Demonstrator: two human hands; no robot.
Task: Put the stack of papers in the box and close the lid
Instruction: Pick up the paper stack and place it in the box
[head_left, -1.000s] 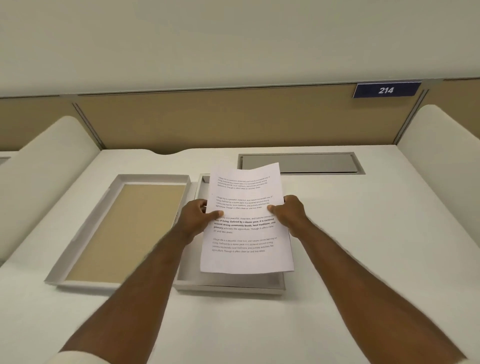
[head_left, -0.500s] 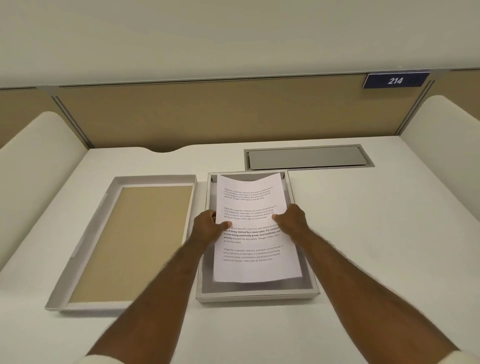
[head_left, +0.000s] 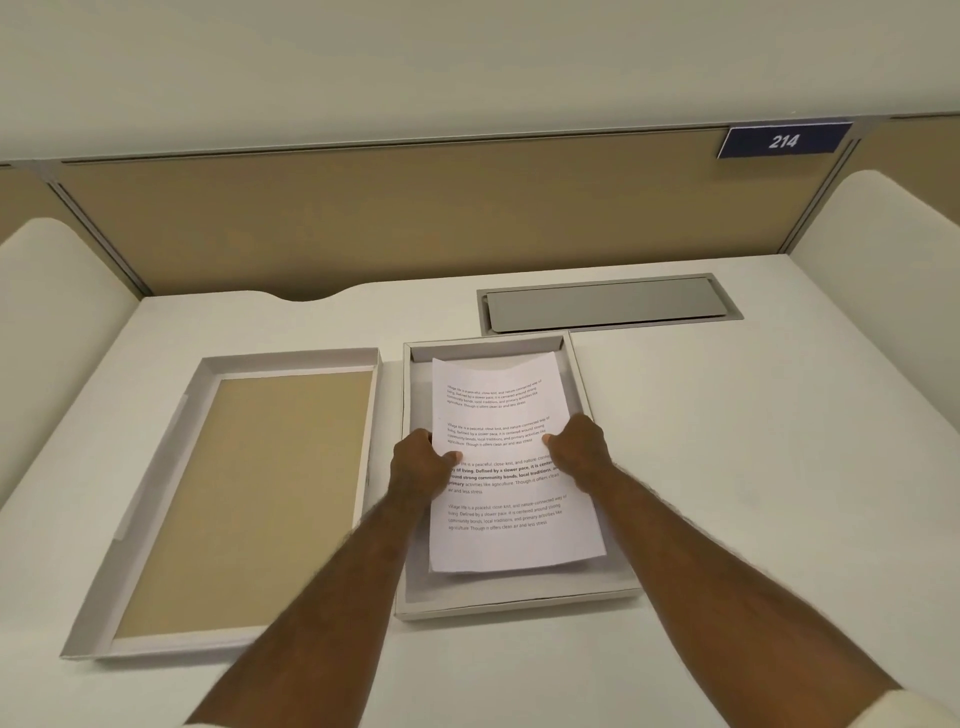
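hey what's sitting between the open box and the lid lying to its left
Nothing: the head view shows only a narrow bare strip of desk between the box and the lid.

Below the left fingers (head_left: 415, 457) and right fingers (head_left: 582, 441), the stack of papers (head_left: 498, 540) hides most of the box (head_left: 597, 415) floor. Their undersides are hidden beneath the sheets. The printed text is too small to read fully. Both forearms run off the bottom edge.

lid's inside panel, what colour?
Tan, kraft-like brown, framed by pale grey-white walls: the lid lies open-side-up left of the box. Head view, the only one.
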